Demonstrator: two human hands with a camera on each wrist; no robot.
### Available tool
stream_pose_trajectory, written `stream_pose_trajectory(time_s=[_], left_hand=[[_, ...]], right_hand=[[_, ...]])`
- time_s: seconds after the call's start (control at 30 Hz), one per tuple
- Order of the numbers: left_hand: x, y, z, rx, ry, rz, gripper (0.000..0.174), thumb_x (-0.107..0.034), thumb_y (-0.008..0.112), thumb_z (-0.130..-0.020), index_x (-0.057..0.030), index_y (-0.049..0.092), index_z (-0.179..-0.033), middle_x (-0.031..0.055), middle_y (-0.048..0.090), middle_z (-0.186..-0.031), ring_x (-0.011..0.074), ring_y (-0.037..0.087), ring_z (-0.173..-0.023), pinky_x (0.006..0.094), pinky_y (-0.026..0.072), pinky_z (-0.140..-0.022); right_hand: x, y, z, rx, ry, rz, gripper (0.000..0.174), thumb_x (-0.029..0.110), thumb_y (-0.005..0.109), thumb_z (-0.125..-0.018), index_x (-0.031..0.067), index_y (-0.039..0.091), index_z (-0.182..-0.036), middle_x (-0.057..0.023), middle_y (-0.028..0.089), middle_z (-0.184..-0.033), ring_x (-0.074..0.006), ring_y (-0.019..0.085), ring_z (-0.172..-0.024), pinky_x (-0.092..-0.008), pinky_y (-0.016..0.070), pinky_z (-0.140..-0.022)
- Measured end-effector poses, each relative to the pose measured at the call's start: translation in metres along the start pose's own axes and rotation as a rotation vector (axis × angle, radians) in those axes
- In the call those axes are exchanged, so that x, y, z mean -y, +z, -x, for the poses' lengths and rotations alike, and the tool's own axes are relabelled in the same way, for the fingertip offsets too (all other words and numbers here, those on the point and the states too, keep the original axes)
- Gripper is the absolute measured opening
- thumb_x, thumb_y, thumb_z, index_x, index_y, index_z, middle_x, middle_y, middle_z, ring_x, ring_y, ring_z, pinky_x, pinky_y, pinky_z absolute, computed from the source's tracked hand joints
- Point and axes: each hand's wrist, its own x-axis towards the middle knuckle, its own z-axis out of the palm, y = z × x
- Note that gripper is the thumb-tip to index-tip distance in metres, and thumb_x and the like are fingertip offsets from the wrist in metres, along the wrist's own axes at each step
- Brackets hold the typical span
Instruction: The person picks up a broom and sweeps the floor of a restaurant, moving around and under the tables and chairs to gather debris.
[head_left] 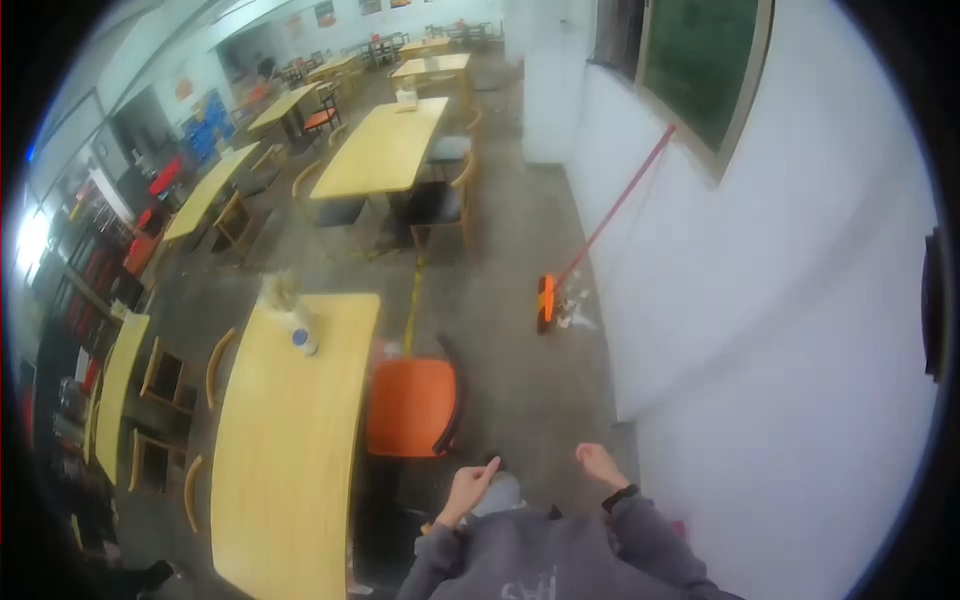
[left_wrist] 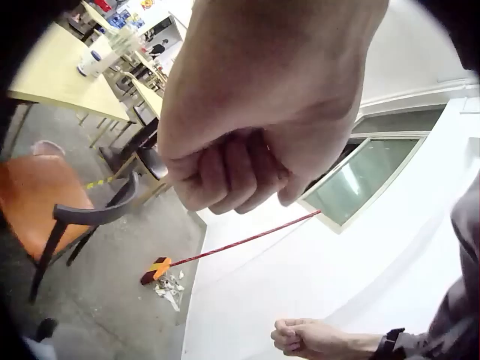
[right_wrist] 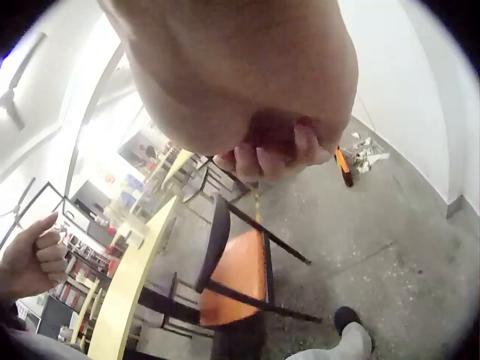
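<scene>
The person's left hand [head_left: 468, 491] is raised in front of the body, its fingers folded in toward the palm and its thumb sticking up, with nothing visible in its grip. The right hand [head_left: 600, 464] is held up too, well apart from the left — its fingers also curled in, and nothing showing in them. A dark band [left_wrist: 390, 342] circles the right wrist, just beyond the grey sleeve [head_left: 655, 540].

Nearest the left hand stands an orange chair [head_left: 411, 408], its seat bare and its dark curved backrest on the aisle side; neither hand touches it. It sits alongside a long pale-yellow table [head_left: 285, 450], which carries a white-and-blue container [head_left: 304, 343].

Farther ahead, out of reach of both hands, a broom [left_wrist: 245, 238] leans on the white wall [head_left: 760, 330]: its orange and dark head is down on the grey floor [head_left: 515, 230], and its red handle slants up to the lower edge of a framed green pane [head_left: 700, 75]. Pale litter [head_left: 574, 312] (too blurred to name) lies between the broom head and the wall. More yellow tables [head_left: 385, 150] and chairs fill the room behind, and yellow tape [head_left: 415, 290] marks the floor near the orange chair.
</scene>
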Motion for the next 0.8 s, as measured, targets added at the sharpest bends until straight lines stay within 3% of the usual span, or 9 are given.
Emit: stream_pose_trajectory(time_s=[0.07, 0.1, 0.17, 0.27, 0.37, 0.47, 0.53, 0.63, 0.8], left_hand=[[-0.039, -0.022, -0.012, -0.019, 0.105, -0.057, 0.05, -0.044, 0.054, -0.086, 0.004, 0.062, -0.073, 0.0081, 0.042, -0.048, 0.0121, 0.04, -0.048, 0.0311, 0.0379, -0.051], [-0.056, -0.006, -0.073, 0.046, 0.125, 0.031, 0.05, -0.044, 0.054, -0.087, 0.0034, 0.063, -0.075, 0.0076, 0.044, -0.048, 0.0126, 0.042, -0.048, 0.0311, 0.0382, -0.051], [-0.084, -0.031, -0.119, 0.0, 0.178, 0.076, 0.056, -0.042, 0.053, -0.089, 0.0033, 0.043, -0.057, 0.0016, 0.029, -0.045, 0.007, 0.03, -0.046, 0.0302, 0.0289, -0.043], [-0.16, -0.076, -0.161, 0.083, 0.167, 0.009, 0.053, -0.04, 0.053, -0.089, 0.0047, 0.046, -0.061, 0.0026, 0.029, -0.045, 0.0099, 0.027, -0.045, 0.032, 0.0287, -0.042], [-0.194, -0.092, -0.212, 0.165, 0.243, -0.224, 0.049, -0.043, 0.052, -0.088, 0.0039, 0.062, -0.078, 0.0154, 0.051, -0.054, 0.0219, 0.048, -0.048, 0.0361, 0.0409, -0.053], [-0.205, -0.095, -0.256, 0.185, 0.101, -0.038, 0.05, -0.044, 0.052, -0.089, 0.0045, 0.059, -0.076, 0.0086, 0.051, -0.057, 0.0132, 0.046, -0.055, 0.0308, 0.0398, -0.054], [-0.19, -0.082, -0.291, 0.247, 0.052, 0.137, 0.044, -0.04, 0.049, -0.091, 0.0013, 0.058, -0.081, 0.0042, 0.053, -0.065, 0.0104, 0.049, -0.061, 0.0276, 0.0414, -0.059], [-0.194, -0.062, -0.351, 0.307, 0.069, 0.46, 0.033, -0.033, 0.043, -0.096, -0.0025, 0.054, -0.09, 0.0026, 0.056, -0.077, 0.01, 0.053, -0.07, 0.0252, 0.0447, -0.067], [-0.244, -0.047, -0.435, 0.087, 0.052, 0.532, 0.03, -0.029, 0.044, -0.096, -0.0011, 0.052, -0.105, 0.0077, 0.06, -0.087, 0.014, 0.059, -0.082, 0.0277, 0.0473, -0.078]], right_hand=[[0.012, -0.005, -0.014, 0.034, -0.038, -0.137, 0.015, 0.008, 0.041, -0.075, 0.0056, 0.051, -0.065, 0.0, 0.048, -0.056, -0.0114, 0.045, -0.055, -0.0283, 0.0367, -0.053], [0.007, -0.048, -0.048, 0.03, -0.019, -0.104, 0.015, 0.007, 0.04, -0.075, 0.0054, 0.051, -0.065, 0.0006, 0.047, -0.056, -0.0107, 0.044, -0.055, -0.0276, 0.0361, -0.052], [0.018, -0.049, -0.098, 0.021, -0.124, -0.199, 0.016, 0.005, 0.039, -0.075, 0.005, 0.05, -0.064, 0.0016, 0.046, -0.056, -0.0092, 0.043, -0.054, -0.0262, 0.035, -0.05], [0.072, -0.077, -0.135, -0.141, -0.139, -0.179, 0.018, 0.004, 0.038, -0.076, 0.0057, 0.05, -0.062, 0.0016, 0.047, -0.057, -0.0083, 0.043, -0.053, -0.0251, 0.0349, -0.05], [0.044, -0.112, -0.194, -0.201, -0.015, -0.425, 0.021, 0.004, 0.038, -0.081, 0.0059, 0.054, -0.069, 0.0004, 0.05, -0.058, -0.0092, 0.047, -0.054, -0.0242, 0.0386, -0.052], [0.021, -0.154, -0.259, -0.106, 0.014, -0.562, 0.018, 0.009, 0.04, -0.088, 0.0032, 0.057, -0.085, -0.0034, 0.057, -0.069, -0.0124, 0.054, -0.057, -0.0258, 0.0453, -0.056], [0.068, -0.189, -0.284, -0.204, -0.004, -0.556, 0.021, 0.013, 0.044, -0.09, 0.0027, 0.054, -0.104, -0.008, 0.06, -0.088, -0.0147, 0.058, -0.063, -0.0275, 0.0477, -0.059], [0.084, -0.254, -0.349, -0.204, 0.057, -0.616, 0.038, 0.02, 0.049, -0.089, 0.0042, 0.042, -0.124, -0.0108, 0.054, -0.112, -0.0188, 0.06, -0.081, -0.0334, 0.0485, -0.073], [0.061, -0.378, -0.484, -0.299, -0.007, -0.582, 0.067, 0.034, 0.059, -0.084, 0.0055, 0.028, -0.135, -0.0134, 0.039, -0.132, -0.0245, 0.038, -0.121, -0.0402, 0.0299, -0.1]])
